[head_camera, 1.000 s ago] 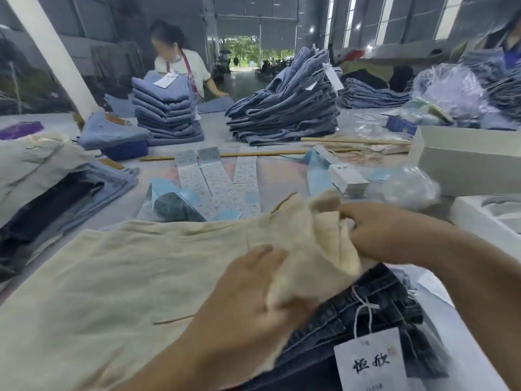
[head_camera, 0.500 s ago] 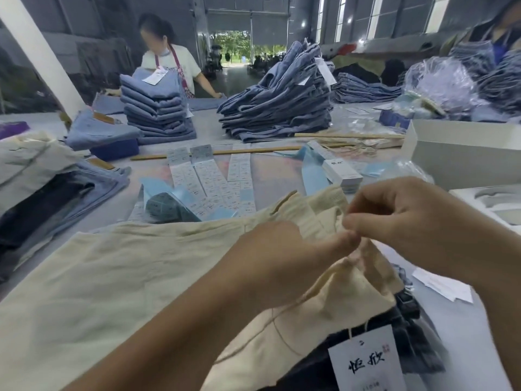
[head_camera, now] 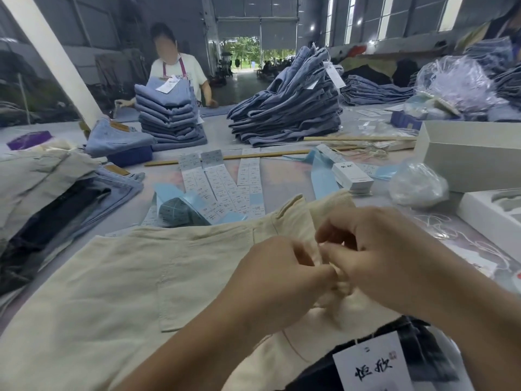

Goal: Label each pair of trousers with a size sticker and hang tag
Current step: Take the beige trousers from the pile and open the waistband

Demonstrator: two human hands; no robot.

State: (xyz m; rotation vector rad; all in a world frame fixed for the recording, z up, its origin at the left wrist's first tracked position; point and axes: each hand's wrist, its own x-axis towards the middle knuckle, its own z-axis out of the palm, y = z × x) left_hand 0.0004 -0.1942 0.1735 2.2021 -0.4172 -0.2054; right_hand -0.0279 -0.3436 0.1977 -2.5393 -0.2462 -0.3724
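Both forearms reach in from below, left hand [head_camera: 277,273] and right hand [head_camera: 379,253] meeting fingertip to fingertip, fingers curled in a pinching grip.

Cream trousers [head_camera: 118,280] lie spread across the grey table [head_camera: 284,176], back pocket up. The left hand [head_camera: 277,280] and right hand [head_camera: 377,255] meet at the waistband, fingers curled and pinching the cloth between them. A white hang tag [head_camera: 372,365] on dark jeans [head_camera: 417,348] lies beneath. Beyond are strips of size stickers [head_camera: 222,187], a small stack of tags [head_camera: 352,177] and folded blue jeans [head_camera: 287,114]. A person in an apron [head_camera: 180,71] stands across the table.
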